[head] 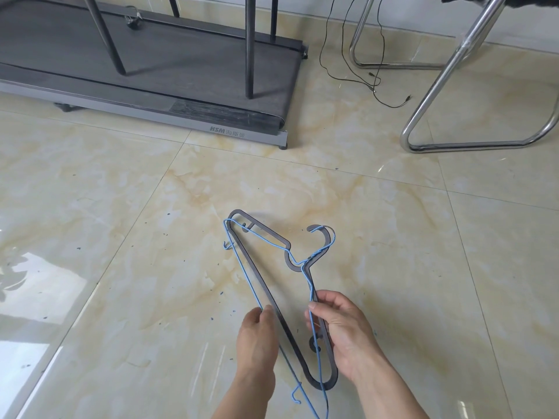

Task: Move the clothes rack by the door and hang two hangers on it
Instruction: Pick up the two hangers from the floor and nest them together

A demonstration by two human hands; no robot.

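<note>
bright daylight, window glare on glossy floor point(90, 297), edges bowed.

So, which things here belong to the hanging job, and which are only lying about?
For the job:
- blue wire hanger, in both hands
- grey plastic hanger, held with it
- left hand, right hand

Just lying about:
- treadmill
- black cable
- chrome chair legs
</note>
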